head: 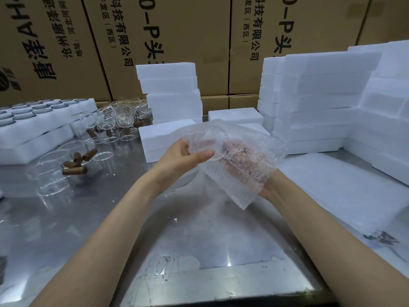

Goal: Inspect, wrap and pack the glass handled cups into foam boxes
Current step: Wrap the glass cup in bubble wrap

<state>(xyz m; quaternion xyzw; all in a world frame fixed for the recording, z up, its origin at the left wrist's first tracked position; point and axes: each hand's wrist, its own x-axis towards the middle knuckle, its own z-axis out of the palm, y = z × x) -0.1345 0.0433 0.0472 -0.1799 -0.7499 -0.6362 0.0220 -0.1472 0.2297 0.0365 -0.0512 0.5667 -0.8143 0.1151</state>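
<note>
While both hands are up over the steel table (199,240), the bubble wrap (241,165) is the landmark, so everything below is relative to it. The glass cup (212,140) sits inside the wrap, held in the air just above the table's near-middle, only partly visible through the bubbles.

Handling-wise, my guess is it's light but thin-walled and slick, so very breakable. The wrap is soft and floppy and gives a better grip than bare glass. I'd hold it around the body through the wrap, not by the handle, which I can't make out here anyway.

Left hand (183,154) is at the wrap's left edge, thumb stretched along it and fingers curled in behind, pinching the wrap and cup. Right hand (241,167) is under and inside the wrap, fingers showing through the bubbles, curled around the cup's body.

Right of the wrap lies a flat foam sheet (332,189). Just behind it are a few foam boxes (155,140), with taller stacks beyond. Off to its left are the unwrapped cups (66,165) with brown handles and a foam tray (33,127). Furthest back, cardboard cartons (177,29).
</note>
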